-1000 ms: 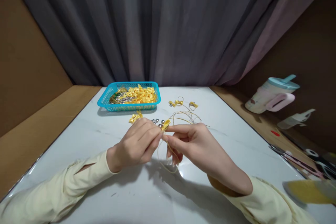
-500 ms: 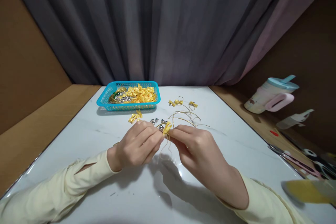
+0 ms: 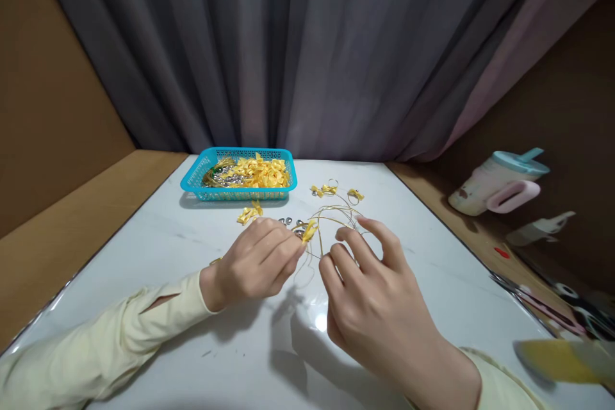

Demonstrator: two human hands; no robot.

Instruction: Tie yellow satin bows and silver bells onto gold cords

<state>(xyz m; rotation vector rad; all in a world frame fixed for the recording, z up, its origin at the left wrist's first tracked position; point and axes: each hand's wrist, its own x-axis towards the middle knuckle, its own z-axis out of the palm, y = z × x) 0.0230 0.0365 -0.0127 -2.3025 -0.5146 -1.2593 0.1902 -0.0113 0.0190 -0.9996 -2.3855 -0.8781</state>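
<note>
My left hand is closed, pinching a small yellow ribbon bow that sticks out past the fingertips. Thin gold strands hang below the bow. Apart from it, my right hand has its fingers spread and bent, with nothing seen in them. Its fingertips are over several loose gold cords on the table; whether they touch is hidden. Small silver beads lie just behind my left hand. More yellow bows rest beyond it, and others with cord loops are farther back on the right.
A blue plastic basket with yellow bows, silver beads and gold cords stands at the back of the white marbled table. On the right are a tumbler, a small clear bottle, scissors and a blurred yellow-handled thing.
My right hand has let go of the bow, moved right and spread its fingers over the cords. My left hand keeps holding the bow in nearly the same place.
</note>
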